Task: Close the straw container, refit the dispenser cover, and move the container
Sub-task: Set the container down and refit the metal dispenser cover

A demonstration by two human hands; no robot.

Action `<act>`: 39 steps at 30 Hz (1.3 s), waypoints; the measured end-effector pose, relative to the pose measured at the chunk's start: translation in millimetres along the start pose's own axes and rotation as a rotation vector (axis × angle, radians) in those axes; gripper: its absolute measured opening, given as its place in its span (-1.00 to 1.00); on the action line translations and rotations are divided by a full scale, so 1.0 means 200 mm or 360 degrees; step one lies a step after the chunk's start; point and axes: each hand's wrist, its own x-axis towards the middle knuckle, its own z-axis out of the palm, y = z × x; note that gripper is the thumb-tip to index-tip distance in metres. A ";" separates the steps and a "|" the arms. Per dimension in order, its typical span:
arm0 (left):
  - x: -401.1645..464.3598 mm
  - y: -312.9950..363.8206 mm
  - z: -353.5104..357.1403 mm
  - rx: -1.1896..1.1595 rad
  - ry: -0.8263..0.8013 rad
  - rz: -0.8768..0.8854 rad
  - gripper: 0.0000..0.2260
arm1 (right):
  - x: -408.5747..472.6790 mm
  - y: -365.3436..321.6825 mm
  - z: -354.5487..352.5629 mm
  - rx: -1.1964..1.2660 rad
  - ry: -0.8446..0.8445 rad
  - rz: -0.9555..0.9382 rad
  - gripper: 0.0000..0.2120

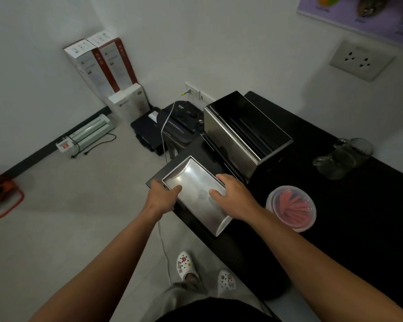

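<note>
Closest to the lens, two bare forearms reaching forward from the bottom edge, above white clogs (187, 266) studded with charms on a pale tiled floor. Left hand (161, 194) clamped on the near-left end of a brushed stainless-steel dispenser cover (196, 189), thumb on top and fingers wrapped under. Right hand (230, 194) spread flat on top of the same cover, fingers curled over its far-right edge. Cover held or pressed at the near-left corner of the black surface (358, 205), tilted; whether lifted clear or resting there, not possible to tell.

Just beyond, an open rectangular stainless-steel dispenser box (247, 133), top uncovered, dark interior showing. To the right of the hands, apart from them, a round clear plastic container of red straws (291, 209) with its lid apparently on. Further right, a clear glass jug (344, 159) near the wall. On the floor behind, stacked white-and-red cartons (100, 63), a laminator (89, 133) and a black paper shredder (179, 126).

Judging by the layout: container likely already closed, refitting the cover now in hand. Next move calls for carrying the cover up and back over the open box, squaring its edges with the rim, then lowering evenly.
</note>
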 end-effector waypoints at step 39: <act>-0.03 0.71 -0.32 -0.0406 0.0259 0.0764 -0.82 | -0.05 -0.34 -0.09 -0.0093 0.0371 -0.0751 -0.58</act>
